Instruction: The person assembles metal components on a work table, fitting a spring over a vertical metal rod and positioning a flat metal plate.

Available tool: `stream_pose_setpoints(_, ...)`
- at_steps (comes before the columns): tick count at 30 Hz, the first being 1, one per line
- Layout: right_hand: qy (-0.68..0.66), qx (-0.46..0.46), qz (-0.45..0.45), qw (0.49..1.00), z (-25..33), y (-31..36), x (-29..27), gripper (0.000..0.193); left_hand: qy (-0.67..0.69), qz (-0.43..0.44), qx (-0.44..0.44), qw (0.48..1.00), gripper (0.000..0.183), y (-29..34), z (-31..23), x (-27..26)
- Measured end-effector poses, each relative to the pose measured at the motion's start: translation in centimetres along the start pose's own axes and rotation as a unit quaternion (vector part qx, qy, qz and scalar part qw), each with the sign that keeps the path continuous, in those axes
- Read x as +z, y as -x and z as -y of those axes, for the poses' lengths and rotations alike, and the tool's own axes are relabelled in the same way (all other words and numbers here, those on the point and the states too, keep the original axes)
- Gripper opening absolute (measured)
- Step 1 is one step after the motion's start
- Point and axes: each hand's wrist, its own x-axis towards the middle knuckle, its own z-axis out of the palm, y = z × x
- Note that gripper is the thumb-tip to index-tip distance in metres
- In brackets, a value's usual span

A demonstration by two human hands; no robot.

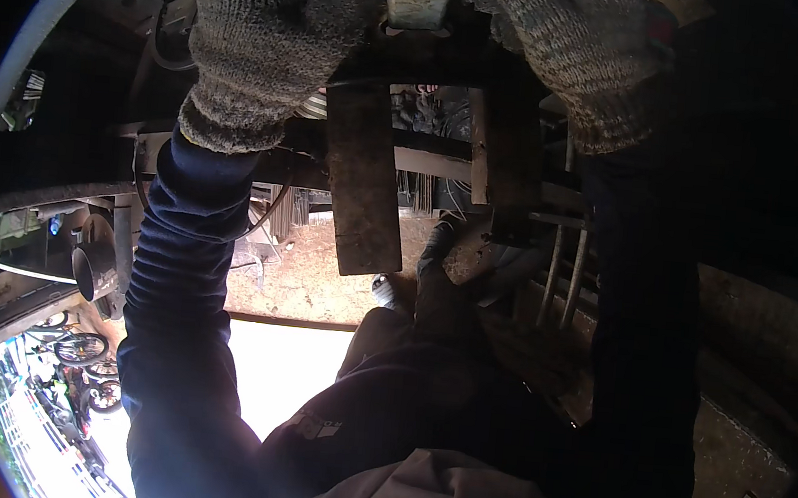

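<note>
My left hand, in a grey knitted glove, is raised at the top of the view, its thumb side toward the middle. Its fingers look curled, and what they hold is hidden. Opposite it, my right hand wears a matching glove and also looks closed; the upper edge and shadow hide its fingertips. Between the two hands sits a small pale metal block on a dark metal part. Below that part hangs a flat, worn metal plate, with a narrower brownish upright strip to its right.
Dark metal beams cross on the left, near a short round pipe. Two thin upright rods stand right of my legs. Below lies a brown, stained floor with bright light at its edge. Bicycles stand outside, lower left.
</note>
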Motion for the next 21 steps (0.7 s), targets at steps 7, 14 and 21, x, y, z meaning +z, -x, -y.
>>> stream_pose_setpoints(7,-0.610,0.193,-0.026,0.768,-2.3,-1.0,0.4,0.026,0.153,-0.016,-0.024,0.988,0.039,-0.1,0.5,1.3)
stream_pose_setpoints(14,-0.287,-0.056,0.051,0.955,-4.0,-1.3,0.6,0.015,0.064,0.079,-0.004,0.995,0.028,-1.4,-1.6,-0.6)
stream_pose_setpoints(21,-0.313,-0.087,0.073,0.943,-4.0,-1.8,-0.4,0.013,0.146,0.027,-0.050,0.988,0.031,-1.1,-0.5,1.0)
